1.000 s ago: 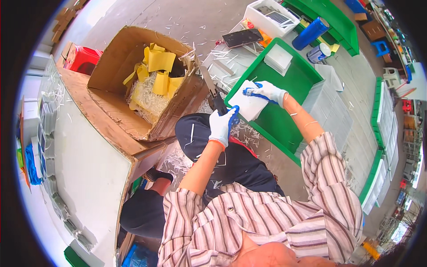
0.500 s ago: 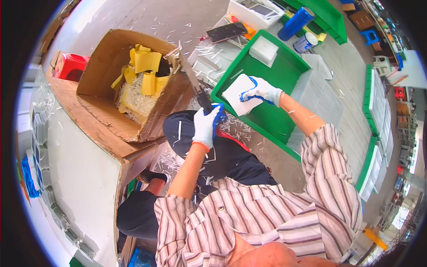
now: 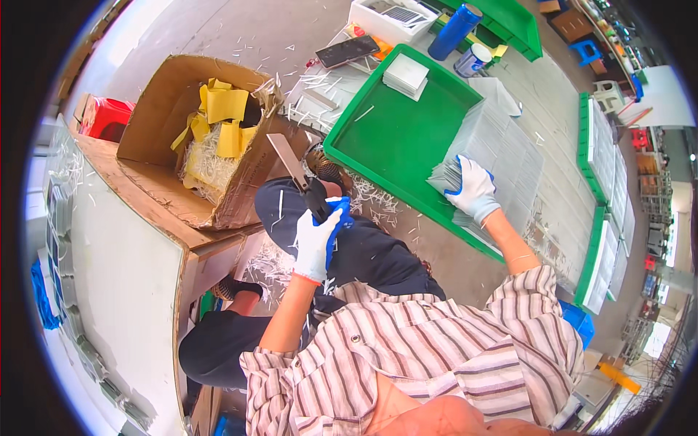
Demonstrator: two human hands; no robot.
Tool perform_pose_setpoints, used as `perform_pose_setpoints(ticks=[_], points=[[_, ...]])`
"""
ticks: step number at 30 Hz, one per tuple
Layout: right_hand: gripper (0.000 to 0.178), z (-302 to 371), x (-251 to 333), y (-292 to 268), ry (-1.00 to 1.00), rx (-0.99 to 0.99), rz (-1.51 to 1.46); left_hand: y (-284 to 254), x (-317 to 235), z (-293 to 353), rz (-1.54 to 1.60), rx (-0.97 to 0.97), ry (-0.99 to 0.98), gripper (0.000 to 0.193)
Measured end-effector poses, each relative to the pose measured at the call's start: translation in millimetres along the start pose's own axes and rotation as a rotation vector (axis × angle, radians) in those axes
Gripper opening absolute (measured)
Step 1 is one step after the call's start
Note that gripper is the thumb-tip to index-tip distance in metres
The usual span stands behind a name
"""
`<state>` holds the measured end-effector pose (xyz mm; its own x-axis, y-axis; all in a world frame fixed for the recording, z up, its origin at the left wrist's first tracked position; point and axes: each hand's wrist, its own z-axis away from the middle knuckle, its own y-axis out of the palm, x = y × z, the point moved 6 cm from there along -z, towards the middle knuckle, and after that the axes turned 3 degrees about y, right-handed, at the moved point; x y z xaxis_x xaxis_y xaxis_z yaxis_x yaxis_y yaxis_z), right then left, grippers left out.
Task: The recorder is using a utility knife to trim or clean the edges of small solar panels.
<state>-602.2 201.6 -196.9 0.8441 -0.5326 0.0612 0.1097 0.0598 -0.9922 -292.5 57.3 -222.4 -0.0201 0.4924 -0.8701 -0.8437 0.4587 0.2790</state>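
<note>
My left hand, in a white glove with blue palm, is closed round the black handle of a flat-bladed knife. The blade points up and away, above my dark-trousered knee. My right hand, gloved the same way, is at the near left end of a long row of thin pale sheets. Its fingers curl over the end sheets; the fingertips are partly hidden. The row lies along the right side of a green tray. A short stack of white square pieces sits in the tray's far corner.
Left stands a cardboard box with yellow paper and white shreds. A phone, a blue cylinder and a can lie beyond the tray. White scraps litter the floor. More green trays stand at right.
The white square stack that my right hand held over the tray is out of that hand. The hand has moved right and nearer, onto the row of sheets. The knife has tilted left.
</note>
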Motion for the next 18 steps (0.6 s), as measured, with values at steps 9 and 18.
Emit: perform_pose_setpoints(ticks=[9,18], points=[[0.104,14,0,-3,0.046,-0.117,0.215,7,-6,15,0.021,0.036,0.008,0.028],[0.114,16,-19,22,0.285,0.136,0.428,7,-1,20,-0.013,0.020,0.011,0.027]])
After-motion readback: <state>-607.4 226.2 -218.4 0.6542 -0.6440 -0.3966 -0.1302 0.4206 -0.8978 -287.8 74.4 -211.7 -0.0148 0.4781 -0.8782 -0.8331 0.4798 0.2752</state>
